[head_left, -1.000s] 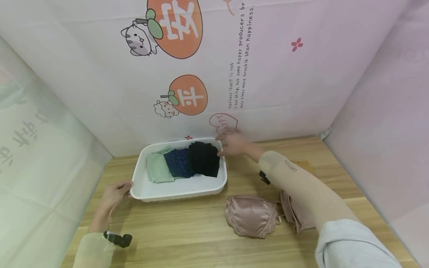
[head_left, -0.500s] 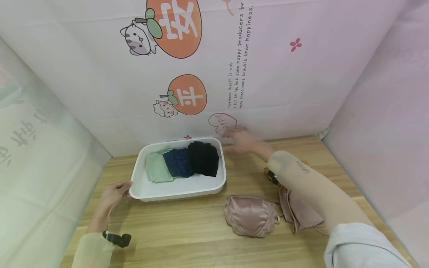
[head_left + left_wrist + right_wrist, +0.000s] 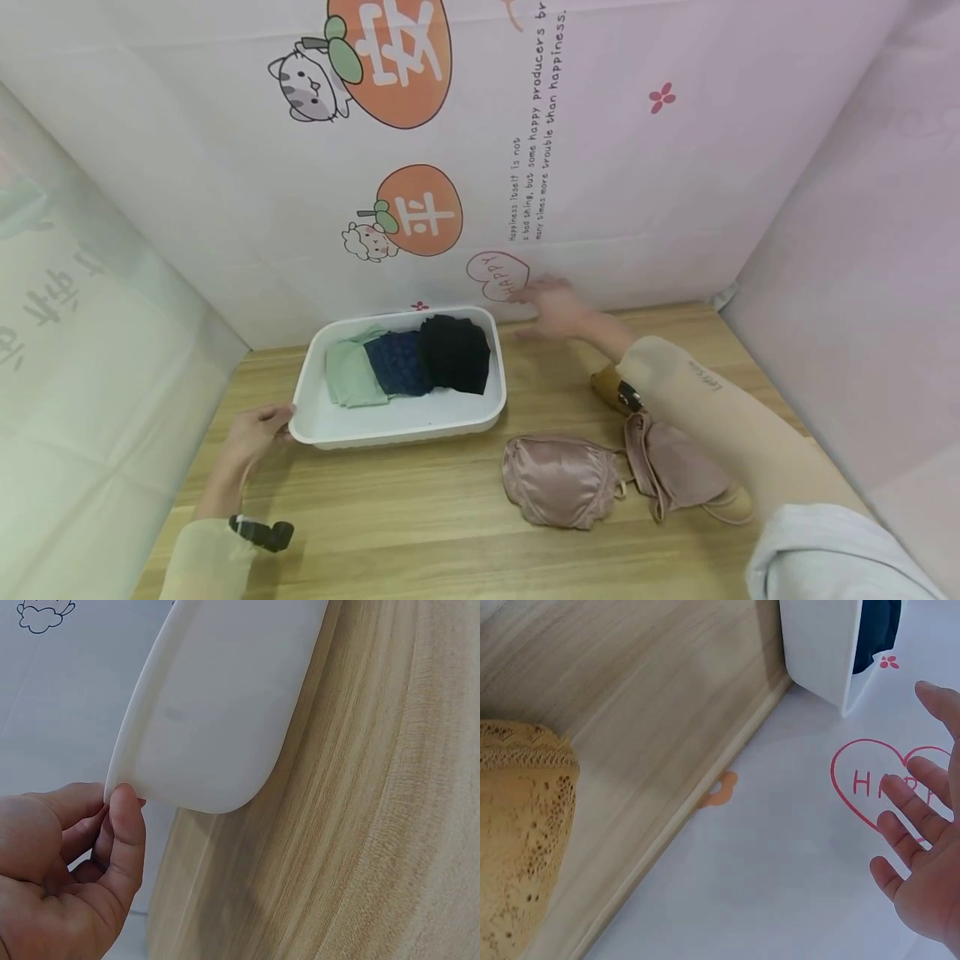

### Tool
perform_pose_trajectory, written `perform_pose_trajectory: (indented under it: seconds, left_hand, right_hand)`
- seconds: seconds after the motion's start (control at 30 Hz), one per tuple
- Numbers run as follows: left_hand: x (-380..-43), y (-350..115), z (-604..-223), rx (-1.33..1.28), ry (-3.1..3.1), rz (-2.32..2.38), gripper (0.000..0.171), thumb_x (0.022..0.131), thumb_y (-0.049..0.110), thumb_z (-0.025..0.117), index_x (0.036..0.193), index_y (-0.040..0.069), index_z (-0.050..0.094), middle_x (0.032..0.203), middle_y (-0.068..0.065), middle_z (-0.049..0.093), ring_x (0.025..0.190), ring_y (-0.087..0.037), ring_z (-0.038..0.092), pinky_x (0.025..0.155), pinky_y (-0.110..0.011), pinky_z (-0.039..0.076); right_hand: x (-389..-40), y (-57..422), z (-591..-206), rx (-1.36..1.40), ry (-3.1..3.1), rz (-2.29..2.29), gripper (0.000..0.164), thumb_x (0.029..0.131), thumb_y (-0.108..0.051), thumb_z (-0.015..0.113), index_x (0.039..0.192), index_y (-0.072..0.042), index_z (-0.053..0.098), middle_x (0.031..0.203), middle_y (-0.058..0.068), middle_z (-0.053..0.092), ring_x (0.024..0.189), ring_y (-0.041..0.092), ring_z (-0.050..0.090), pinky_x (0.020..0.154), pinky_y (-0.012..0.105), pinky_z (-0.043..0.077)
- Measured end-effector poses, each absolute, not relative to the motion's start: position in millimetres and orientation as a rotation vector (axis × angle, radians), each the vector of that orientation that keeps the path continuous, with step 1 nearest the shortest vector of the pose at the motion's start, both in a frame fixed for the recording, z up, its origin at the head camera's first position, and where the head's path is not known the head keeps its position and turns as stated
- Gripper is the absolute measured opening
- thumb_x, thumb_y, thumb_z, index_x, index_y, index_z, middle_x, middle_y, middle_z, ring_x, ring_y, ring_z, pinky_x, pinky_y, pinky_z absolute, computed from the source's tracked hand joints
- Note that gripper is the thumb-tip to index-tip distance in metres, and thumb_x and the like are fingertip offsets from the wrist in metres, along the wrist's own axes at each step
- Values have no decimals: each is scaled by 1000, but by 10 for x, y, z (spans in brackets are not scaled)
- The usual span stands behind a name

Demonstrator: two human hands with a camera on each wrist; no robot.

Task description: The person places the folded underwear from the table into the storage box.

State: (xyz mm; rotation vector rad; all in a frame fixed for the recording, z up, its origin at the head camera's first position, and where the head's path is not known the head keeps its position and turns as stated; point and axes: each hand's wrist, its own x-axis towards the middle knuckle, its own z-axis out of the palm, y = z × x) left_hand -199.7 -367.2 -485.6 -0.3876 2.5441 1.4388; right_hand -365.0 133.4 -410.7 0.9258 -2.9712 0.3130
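Tabletop [image 3: 405,525], white tray [image 3: 337,418], rim [image 3: 130,735] between left fingers [image 3: 127,844]

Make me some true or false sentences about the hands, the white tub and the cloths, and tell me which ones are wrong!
1. The left hand is pinching the rim of the white tub. True.
2. Only two cloths are in the tub. False: there are three, a green cloth, a blue cloth and a black cloth.
3. The right hand is holding nothing. True.
4. Something pink lies in the tub. False: the shiny pink cloth lies on the table.
5. The blue cloth is between the green one and the black one. True.
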Motion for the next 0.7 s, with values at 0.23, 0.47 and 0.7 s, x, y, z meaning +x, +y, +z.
perform_pose_trajectory:
  seconds: [0.23,0.47,0.7]
  left_hand:
    - [-2003,-3692,-4848,-388,2560,1409,61,106,38,48,143,-10,45,121,-19,67,87,-5,65,94,-35,58]
    - [-2004,-3680,-4859,-402,2559,1416,61,106,38,48,144,-9,45,125,-22,64,88,-5,65,93,-35,58]
    - [-2016,-3683,-4857,-405,2561,1417,59,106,37,47,144,-8,46,126,-23,64,87,-5,66,93,-36,58]
  right_hand:
    - [-3615,1423,-4047,923,-2965,305,70,81,-56,76,138,-17,60,141,7,60,136,31,46,118,56,30]
    - [-3599,1551,-4029,926,-2926,304,67,81,-51,77,135,-14,62,138,8,63,134,33,49,116,56,33]
    - [-3580,1668,-4057,885,-2933,307,65,80,-50,77,134,-16,62,138,7,62,136,33,47,116,58,33]
